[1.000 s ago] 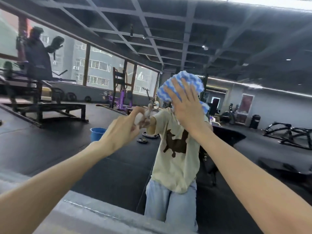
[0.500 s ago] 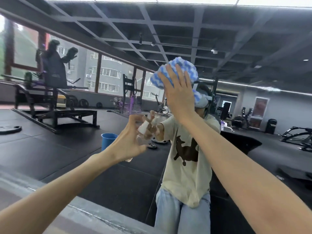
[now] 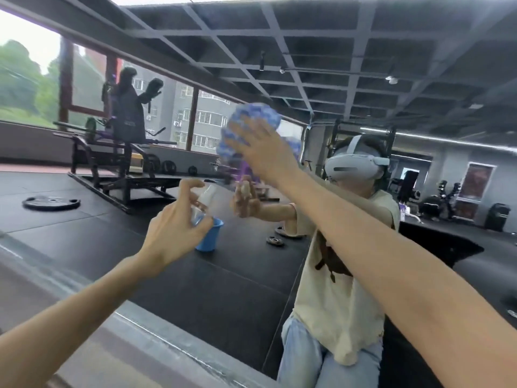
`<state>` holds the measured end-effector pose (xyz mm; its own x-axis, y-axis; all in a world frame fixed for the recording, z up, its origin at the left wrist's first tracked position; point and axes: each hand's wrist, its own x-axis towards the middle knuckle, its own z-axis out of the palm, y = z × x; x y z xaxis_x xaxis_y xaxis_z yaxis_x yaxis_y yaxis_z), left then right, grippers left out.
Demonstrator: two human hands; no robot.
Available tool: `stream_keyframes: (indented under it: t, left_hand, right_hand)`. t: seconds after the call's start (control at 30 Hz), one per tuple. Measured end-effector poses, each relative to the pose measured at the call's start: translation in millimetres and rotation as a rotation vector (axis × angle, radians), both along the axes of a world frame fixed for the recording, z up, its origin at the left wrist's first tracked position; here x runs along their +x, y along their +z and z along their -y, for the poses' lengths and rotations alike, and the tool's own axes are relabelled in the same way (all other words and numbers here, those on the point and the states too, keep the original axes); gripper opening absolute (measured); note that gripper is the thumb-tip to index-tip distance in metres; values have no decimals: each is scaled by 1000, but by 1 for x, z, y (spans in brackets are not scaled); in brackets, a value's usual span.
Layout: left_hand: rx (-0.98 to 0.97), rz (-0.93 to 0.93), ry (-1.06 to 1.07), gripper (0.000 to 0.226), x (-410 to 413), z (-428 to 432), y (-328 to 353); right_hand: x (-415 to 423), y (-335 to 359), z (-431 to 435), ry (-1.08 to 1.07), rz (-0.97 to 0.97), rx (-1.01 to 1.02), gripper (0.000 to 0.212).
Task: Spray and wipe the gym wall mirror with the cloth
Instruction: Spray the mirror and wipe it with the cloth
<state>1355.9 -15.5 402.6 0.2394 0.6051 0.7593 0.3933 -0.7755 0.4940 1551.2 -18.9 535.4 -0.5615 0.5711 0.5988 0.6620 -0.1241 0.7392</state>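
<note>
The wall mirror fills the view and reflects the gym and a person in a cream shirt. My right hand presses a blue-and-white cloth flat against the glass at upper centre, fingers spread; the cloth is blurred by motion. Lower and to the left, my left hand grips a small clear spray bottle with a white nozzle, held a little short of the mirror.
A grey ledge runs along the mirror's bottom edge. In the reflection stand a blue bucket, weight plates on the black floor and a weight bench by the windows.
My right hand has swept the cloth leftward across the glass. The view has turned left, so the reflected person now sits further right. My left hand still holds the bottle.
</note>
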Motion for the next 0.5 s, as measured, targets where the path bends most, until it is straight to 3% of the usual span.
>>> stream_keyframes:
  t: [0.07, 0.13, 0.2, 0.27, 0.33, 0.37, 0.4, 0.43, 0.5]
  left_hand:
    - [-2, 34, 9, 47, 2, -3, 0]
    - [-7, 95, -45, 51, 3, -6, 5]
    - [6, 140, -59, 53, 3, -7, 9]
    - [15, 116, -44, 54, 0, -7, 6]
    - [23, 98, -27, 53, -5, -6, -1]
    - [23, 95, -19, 51, -8, -7, -3]
    - [16, 94, -14, 49, -10, -7, -5]
    - [-1, 102, -9, 47, -11, -8, -6]
    - [-34, 125, 7, 45, -11, -9, -10]
  right_hand:
    - [-15, 30, -12, -54, -193, 204, 66]
    - [-23, -7, -29, -8, -192, 224, 63]
    - [-22, -101, -36, 56, 34, -74, 50]
    - [-15, -175, -22, -51, 286, -371, 47]
    - [-10, -168, -20, 44, 319, -445, 48]
    - [-9, -142, -23, 129, 284, -380, 51]
    - [-5, -109, -32, 202, 180, -152, 56]
    - [-9, -64, -29, 200, 110, 108, 62]
    - [-13, 3, -19, 75, -177, 253, 65]
